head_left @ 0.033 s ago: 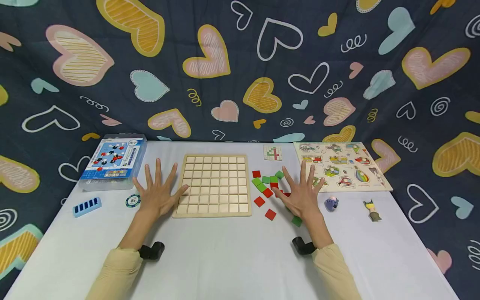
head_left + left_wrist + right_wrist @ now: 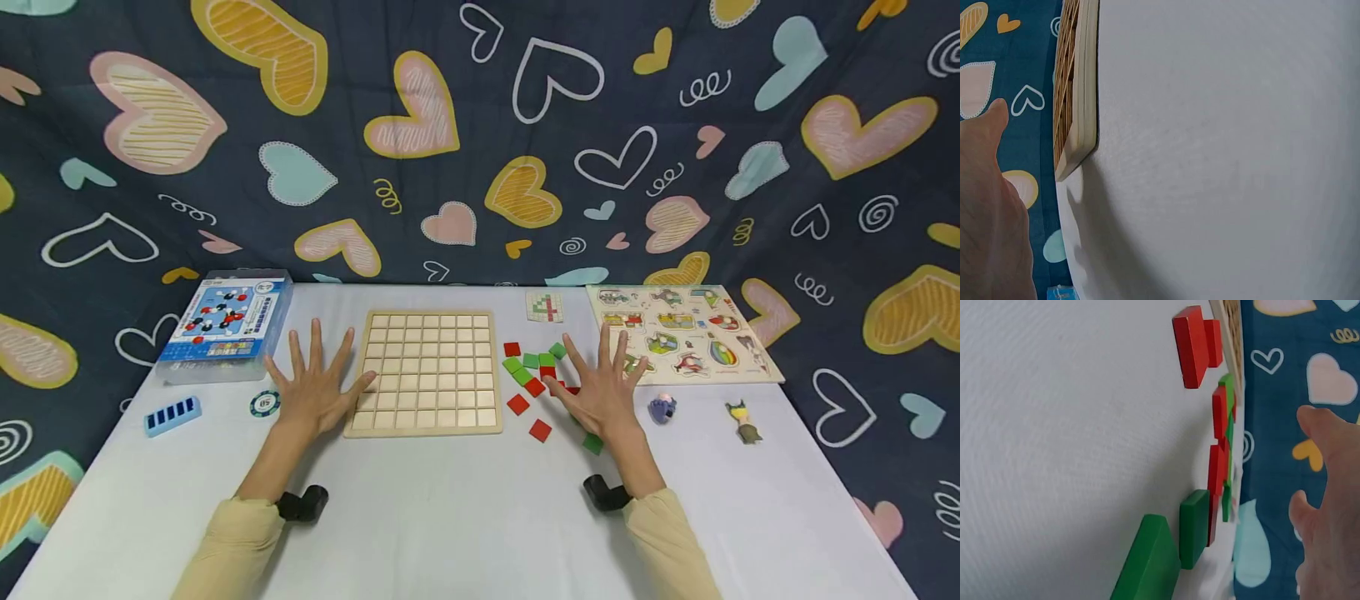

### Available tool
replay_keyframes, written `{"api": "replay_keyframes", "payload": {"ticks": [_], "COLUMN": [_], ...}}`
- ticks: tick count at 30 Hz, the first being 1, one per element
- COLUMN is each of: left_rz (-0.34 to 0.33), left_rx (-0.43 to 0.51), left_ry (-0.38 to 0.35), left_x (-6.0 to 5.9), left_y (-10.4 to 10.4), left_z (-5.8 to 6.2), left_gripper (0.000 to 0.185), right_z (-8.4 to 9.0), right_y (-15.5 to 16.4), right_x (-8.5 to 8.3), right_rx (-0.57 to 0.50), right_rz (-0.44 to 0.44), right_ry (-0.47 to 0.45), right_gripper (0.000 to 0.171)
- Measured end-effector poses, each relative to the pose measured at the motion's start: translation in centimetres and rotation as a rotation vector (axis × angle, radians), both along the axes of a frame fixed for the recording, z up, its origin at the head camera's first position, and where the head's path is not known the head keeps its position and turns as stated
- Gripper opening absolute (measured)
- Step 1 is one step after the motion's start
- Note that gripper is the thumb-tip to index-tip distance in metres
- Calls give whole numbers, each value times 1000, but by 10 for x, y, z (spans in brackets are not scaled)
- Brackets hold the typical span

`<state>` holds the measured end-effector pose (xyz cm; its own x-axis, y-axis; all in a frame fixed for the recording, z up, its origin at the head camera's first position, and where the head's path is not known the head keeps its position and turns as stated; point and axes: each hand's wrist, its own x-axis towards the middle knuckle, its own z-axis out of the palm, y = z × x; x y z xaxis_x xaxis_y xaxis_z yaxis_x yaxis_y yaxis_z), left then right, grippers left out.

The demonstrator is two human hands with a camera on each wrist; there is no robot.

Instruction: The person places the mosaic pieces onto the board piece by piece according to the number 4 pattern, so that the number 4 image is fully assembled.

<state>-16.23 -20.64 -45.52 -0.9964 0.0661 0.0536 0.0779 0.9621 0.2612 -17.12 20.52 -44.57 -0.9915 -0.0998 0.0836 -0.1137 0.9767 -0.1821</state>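
Counter (image 2: 450, 517) surface: white, finely textured cloth. Far left, a clear plastic box (image 2: 225, 325) with printed lid, a blue ribbed block (image 2: 172, 414) and a round chip (image 2: 265, 404). Left hand (image 2: 315, 392): grip fully spread, fingers straight, palm down on the cloth, holding nothing; thumb tip touches the left edge of the square wooden grid board (image 2: 427, 373). Flat red and green square tiles (image 2: 534, 371) lie scattered just right of the board. Right hand (image 2: 600, 392): grip likewise splayed flat, empty, resting over the tiles' right edge. Beyond, a wooden picture puzzle (image 2: 682, 333) and two small figurines (image 2: 705, 412).
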Motion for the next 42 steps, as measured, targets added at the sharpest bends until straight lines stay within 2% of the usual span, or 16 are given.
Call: {"api": "replay_keyframes", "payload": {"ticks": [12, 22, 27, 31, 33, 37, 40, 42], "left_rz": [-17, -48, -66, -75, -78, -104, -150, -197], "left_rx": [-5, 1, -46, -56, -51, -7, 44, 55], "left_ry": [8, 42, 22, 23, 8, -68, -125, -135], "left_x": [1, 11, 11, 16, 20, 30, 36, 39], "left_y": [7, 9, 15, 16, 15, 10, 5, 0], "left_z": [-4, -12, -8, -6, -5, 1, 7, 9], "left_gripper": [82, 80, 79, 78, 79, 80, 81, 81], "right_z": [-1, 0, 4, 4, 4, 4, 5, 5], "right_y": [1, 1, 5, 5, 6, 8, 11, 13], "right_x": [-3, -2, -4, -3, -3, -2, -2, -2], "right_rx": [-6, -2, -5, -7, -5, 3, 16, 19], "right_rz": [-1, 26, 29, 37, 43, 53, 59, 64], "right_ry": [-17, 34, 44, 26, 14, 4, 3, -3], "right_gripper": [77, 77, 77, 78, 78, 79, 79, 78]}}
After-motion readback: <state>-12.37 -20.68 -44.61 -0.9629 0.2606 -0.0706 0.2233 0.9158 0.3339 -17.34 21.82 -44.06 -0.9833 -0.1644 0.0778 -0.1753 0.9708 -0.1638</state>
